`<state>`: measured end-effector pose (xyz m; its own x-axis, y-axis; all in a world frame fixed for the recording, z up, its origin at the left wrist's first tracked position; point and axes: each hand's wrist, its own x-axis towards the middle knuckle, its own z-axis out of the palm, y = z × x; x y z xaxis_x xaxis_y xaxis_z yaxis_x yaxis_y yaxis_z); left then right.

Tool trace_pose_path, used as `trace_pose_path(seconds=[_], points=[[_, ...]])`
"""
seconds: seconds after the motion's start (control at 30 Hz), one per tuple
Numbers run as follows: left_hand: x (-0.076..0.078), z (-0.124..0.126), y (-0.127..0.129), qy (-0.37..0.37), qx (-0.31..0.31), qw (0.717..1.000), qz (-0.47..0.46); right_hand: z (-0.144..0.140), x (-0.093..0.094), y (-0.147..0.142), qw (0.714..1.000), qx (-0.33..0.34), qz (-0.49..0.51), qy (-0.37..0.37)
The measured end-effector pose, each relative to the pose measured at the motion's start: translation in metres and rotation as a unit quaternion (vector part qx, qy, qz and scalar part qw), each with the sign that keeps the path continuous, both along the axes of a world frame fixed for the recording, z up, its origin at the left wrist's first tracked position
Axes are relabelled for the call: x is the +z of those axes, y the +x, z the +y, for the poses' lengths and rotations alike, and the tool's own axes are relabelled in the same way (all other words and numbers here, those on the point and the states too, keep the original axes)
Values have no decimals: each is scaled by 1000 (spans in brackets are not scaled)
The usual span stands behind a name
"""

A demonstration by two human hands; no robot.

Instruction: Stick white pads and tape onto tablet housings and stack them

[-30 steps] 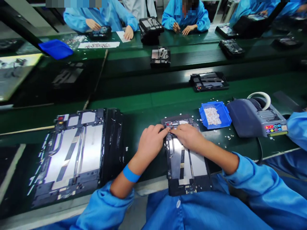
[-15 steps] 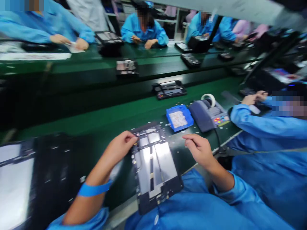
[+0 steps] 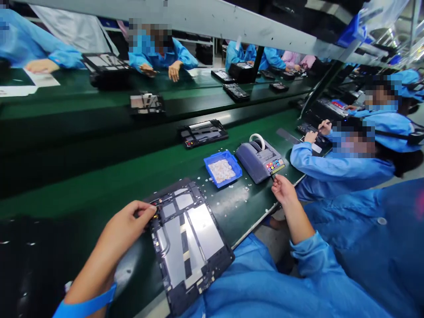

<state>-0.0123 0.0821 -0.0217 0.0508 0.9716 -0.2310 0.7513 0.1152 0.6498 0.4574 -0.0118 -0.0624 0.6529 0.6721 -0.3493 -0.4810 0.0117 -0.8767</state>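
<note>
An open tablet chassis (image 3: 190, 240) with silver plates and black frame lies at the near edge of the green bench, its lower end over my lap. My left hand (image 3: 127, 225) grips its top left corner, fingertips on the small parts there. My right hand (image 3: 283, 190) is out to the right at the front of the grey tape dispenser (image 3: 258, 161). Its thumb and forefinger pinch a small dark piece of tape (image 3: 272, 177) at the outlet.
A blue bin (image 3: 212, 161) of small white pieces stands left of the dispenser, with white bits scattered around it. More chassis (image 3: 202, 132) ride the dark belt behind. A co-worker's sleeve (image 3: 331, 165) is close on the right. A dark stack (image 3: 29, 265) lies at the near left.
My right hand left the chassis and moved right to the dispenser. My left hand stayed on the chassis corner. My head turned right and up, and the left stack slid almost out of view.
</note>
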Motion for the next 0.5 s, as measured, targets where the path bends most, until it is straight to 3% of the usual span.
trace_pose_path(seconds=[0.1,0.2,0.27,0.37,0.43,0.5], points=[[11,-21,8,93,41,994,50,-18,3,-34,1000,19,1,6],[31,-50,34,163,39,985,-44,-27,11,-92,993,115,-20,30],[41,-66,57,95,3,980,-176,-23,21,-136,974,211,-59,52],[43,-75,83,-21,-10,933,-358,-8,36,-194,934,332,-108,73],[37,-74,87,-41,16,903,-426,1,42,-222,909,387,-132,86],[31,-73,80,-30,56,893,-445,9,43,-239,883,432,-154,100]])
